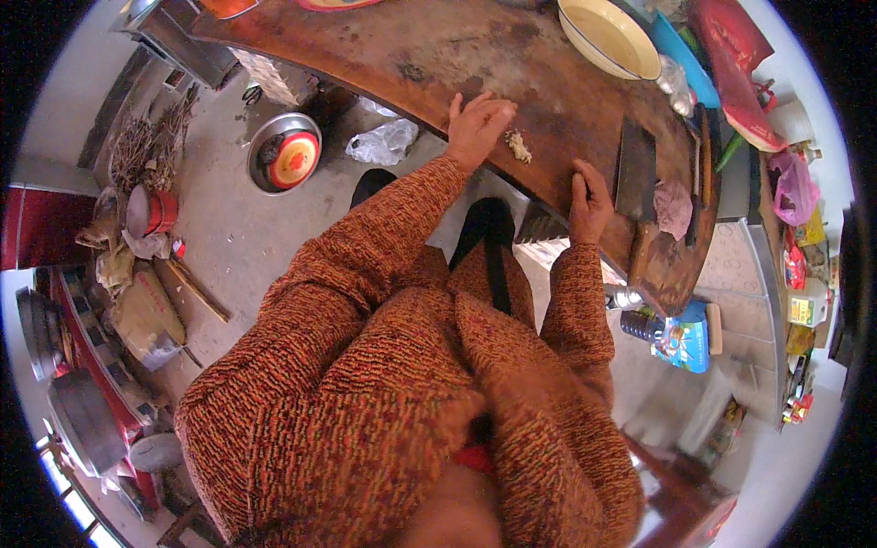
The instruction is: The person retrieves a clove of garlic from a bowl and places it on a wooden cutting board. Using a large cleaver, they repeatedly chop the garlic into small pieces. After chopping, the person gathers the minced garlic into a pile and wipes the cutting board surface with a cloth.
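Observation:
My left hand (pixel 480 130) rests on the dark wooden tabletop (pixel 429 68) near its front edge, fingers loosely bent and apart, with nothing seen in it. Just right of its fingers lies a small pale, crumbly clump (pixel 519 146), perhaps dough scraps; its exact kind I cannot tell. Farther right, my right hand (pixel 591 203) is on the same edge, empty, with fingers stretched forward. A wide dark blade like a cleaver (pixel 634 171) lies flat on the wood beyond the right hand, and a crumpled pink cloth (pixel 672 208) sits beside it.
At the far right of the table stand a cream enamel basin (pixel 610 38) and a blue basin (pixel 683 57). On the floor to the left are a metal basin (pixel 285 153) holding a red-and-yellow dish and a clear plastic bag (pixel 382 142). Bundled twigs (pixel 155 137) lean by the wall.

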`<action>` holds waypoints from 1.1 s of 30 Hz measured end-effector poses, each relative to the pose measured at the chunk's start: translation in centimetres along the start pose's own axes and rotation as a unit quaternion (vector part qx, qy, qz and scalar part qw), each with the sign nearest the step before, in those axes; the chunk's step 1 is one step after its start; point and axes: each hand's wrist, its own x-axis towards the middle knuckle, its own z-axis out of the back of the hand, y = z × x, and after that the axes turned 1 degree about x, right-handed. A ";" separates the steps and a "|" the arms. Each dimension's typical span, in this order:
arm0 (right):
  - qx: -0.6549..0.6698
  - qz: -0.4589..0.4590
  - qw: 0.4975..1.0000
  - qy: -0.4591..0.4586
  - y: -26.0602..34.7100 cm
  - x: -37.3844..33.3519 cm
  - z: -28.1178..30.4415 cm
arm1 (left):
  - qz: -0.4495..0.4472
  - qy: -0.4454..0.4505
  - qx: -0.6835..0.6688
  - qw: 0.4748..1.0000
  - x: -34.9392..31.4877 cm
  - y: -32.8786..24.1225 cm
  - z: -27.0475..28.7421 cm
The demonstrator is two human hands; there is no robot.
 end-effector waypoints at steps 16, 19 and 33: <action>0.020 -0.030 0.999 -0.006 0.4 -0.2 -0.1 | 0.124 0.043 -0.516 0.847 0.5 0.1 3.2; 0.014 -0.008 1.000 0.000 0.1 -0.1 0.1 | 0.148 0.045 -0.506 0.849 0.2 -1.4 3.5; -0.009 -0.016 1.000 -0.004 0.2 -0.2 0.0 | -0.018 0.001 -0.071 0.997 0.1 0.8 0.8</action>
